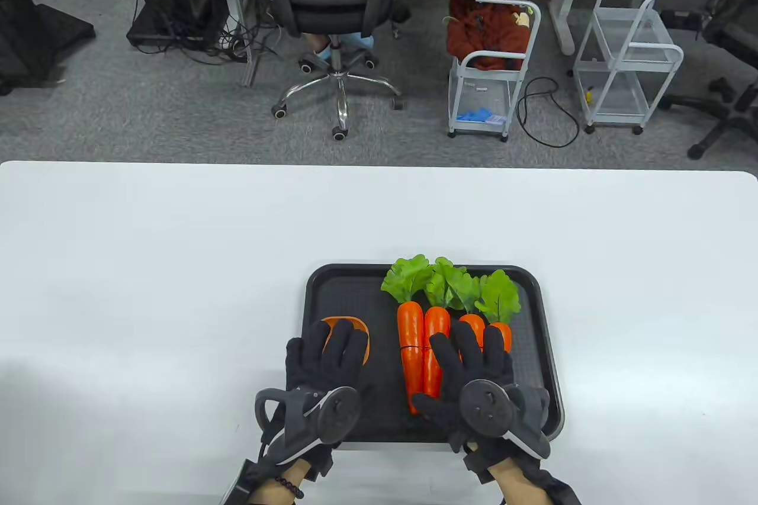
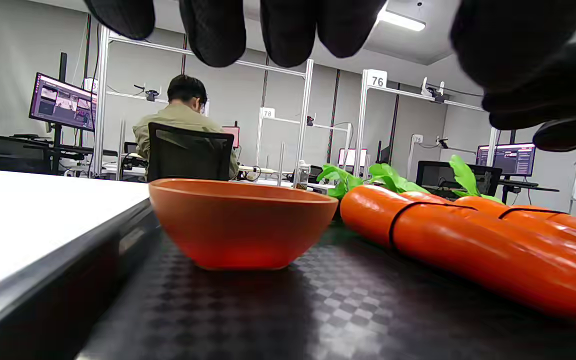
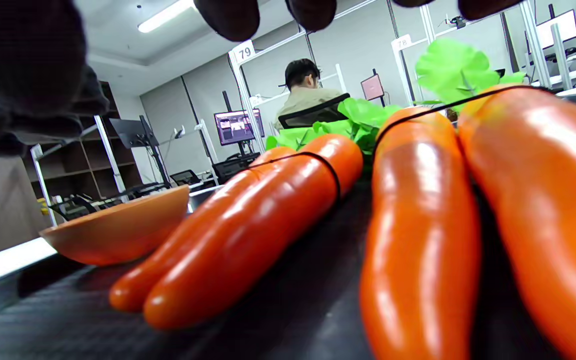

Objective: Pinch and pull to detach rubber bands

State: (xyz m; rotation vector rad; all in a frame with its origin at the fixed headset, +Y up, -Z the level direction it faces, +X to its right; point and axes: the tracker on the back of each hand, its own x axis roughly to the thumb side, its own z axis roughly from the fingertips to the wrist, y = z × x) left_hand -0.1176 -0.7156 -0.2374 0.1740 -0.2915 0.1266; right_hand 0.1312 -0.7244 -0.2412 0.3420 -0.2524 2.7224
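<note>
Both gloved hands over the black tray (image 1: 548, 327), lower centre of the table view.

Four toy carrots (image 1: 411, 351) lie in two pairs, each pair bound by a black rubber band (image 3: 335, 177). Right hand (image 1: 474, 378) rests over the right pair, grip spread, holding nothing. Left hand (image 1: 323, 360) hovers over the orange bowl (image 2: 240, 222), grip also spread.

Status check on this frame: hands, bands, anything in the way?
Left hand open over orange bowl; right hand open over carrots. Black rubber bands on both carrot pairs, none pinched. Nothing in the way.
</note>
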